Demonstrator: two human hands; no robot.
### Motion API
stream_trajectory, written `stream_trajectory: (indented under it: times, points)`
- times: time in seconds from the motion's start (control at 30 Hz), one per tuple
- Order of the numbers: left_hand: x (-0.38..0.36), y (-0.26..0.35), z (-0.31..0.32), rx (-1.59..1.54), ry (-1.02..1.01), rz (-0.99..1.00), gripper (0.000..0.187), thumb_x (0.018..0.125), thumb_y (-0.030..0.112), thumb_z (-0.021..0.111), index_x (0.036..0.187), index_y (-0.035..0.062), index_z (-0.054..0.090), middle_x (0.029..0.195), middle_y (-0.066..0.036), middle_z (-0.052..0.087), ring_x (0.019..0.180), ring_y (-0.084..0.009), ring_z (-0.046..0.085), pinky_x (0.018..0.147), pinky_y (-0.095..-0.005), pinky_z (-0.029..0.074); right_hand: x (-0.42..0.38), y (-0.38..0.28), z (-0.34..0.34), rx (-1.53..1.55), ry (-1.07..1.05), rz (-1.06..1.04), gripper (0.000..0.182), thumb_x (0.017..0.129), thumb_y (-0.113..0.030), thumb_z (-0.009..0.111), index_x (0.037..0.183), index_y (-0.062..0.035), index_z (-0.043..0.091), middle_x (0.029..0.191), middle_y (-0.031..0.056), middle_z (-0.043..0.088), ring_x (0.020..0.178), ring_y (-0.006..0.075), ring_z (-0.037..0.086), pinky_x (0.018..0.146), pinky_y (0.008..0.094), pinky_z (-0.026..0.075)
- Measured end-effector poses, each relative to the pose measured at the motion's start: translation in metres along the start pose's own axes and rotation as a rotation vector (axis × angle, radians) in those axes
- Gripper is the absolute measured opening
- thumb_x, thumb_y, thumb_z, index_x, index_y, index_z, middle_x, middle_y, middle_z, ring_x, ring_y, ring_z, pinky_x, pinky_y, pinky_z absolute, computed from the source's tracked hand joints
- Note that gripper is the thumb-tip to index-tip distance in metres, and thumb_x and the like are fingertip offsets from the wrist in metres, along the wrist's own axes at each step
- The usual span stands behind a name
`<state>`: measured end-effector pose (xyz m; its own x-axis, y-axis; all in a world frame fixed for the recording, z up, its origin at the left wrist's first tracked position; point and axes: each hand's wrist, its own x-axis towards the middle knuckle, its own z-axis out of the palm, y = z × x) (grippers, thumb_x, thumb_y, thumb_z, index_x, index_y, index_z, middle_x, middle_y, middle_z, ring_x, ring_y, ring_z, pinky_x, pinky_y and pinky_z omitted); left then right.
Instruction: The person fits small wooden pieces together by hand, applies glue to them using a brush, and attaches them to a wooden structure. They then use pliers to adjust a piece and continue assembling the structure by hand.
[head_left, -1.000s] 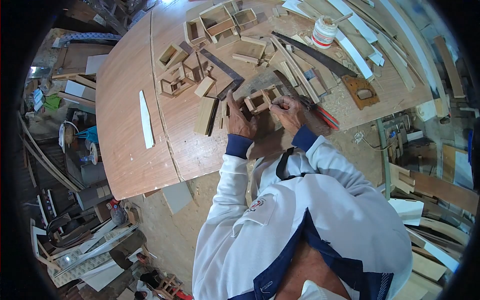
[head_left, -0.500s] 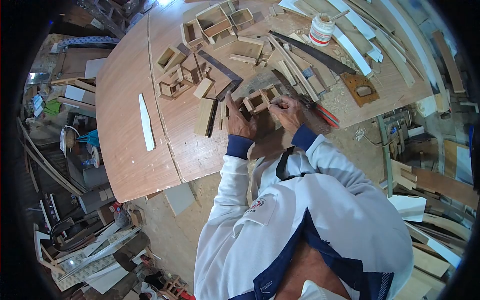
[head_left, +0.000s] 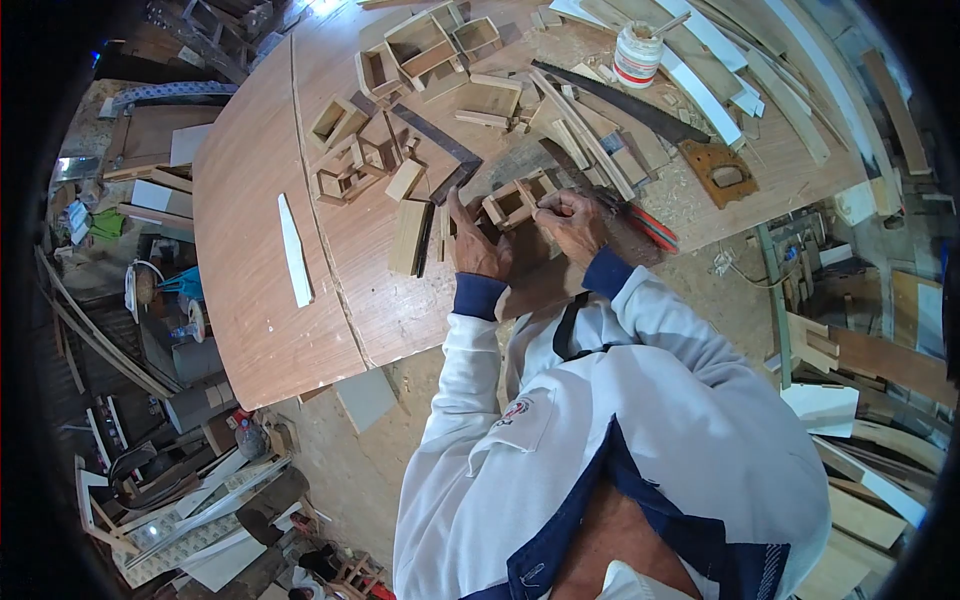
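A small open wooden frame (head_left: 510, 205) with a crosspiece lies on the table in front of me. My right hand (head_left: 574, 228) has curled fingers, with thumb and forefinger pinched at the frame's right side. At its left side is my left hand (head_left: 482, 250), forefinger stretched forward and thumb apart, close to the frame's near edge. Its other fingertips are partly hidden. Left of that hand stand light wooden blocks (head_left: 408, 236). A dark metal square (head_left: 440, 140) lies just beyond its forefinger. A red-handled tool (head_left: 652, 228) is right of my right hand.
A handsaw (head_left: 718, 174) and a white glue tub (head_left: 638, 55) with a stick lie farther right. Several small wooden boxes (head_left: 424, 42) stand at the back of the table (head_left: 250, 240). A pale strip (head_left: 294, 250) lies left. Timber (head_left: 850, 510) is stacked at right.
The view has shifted slightly. Both hands stay at the small wooden frame, with almost no visible movement of either.
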<state>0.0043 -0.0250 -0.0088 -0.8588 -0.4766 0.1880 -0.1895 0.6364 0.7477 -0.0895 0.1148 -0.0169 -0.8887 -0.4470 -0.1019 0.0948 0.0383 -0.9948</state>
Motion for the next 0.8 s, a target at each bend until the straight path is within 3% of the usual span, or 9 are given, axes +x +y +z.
stream_trajectory:
  times: [0.8]
  points:
    - [-0.001, -0.0003, -0.0004, 0.048, -0.014, 0.019, 0.102, 0.068, -0.002, 0.067, 0.143, -0.0008, -0.001, 0.124, -0.027, 0.052, 0.109, -0.0411, 0.056, 0.088, -0.0416, 0.049, 0.0009, 0.0016, -0.0001, -0.074, 0.024, -0.041, 0.013, 0.075, -0.012, 0.067, 0.08, -0.0007, 0.065, 0.076, 0.0051, 0.067, 0.069, 0.0109, 0.062, 0.065, 0.0263, 0.05]
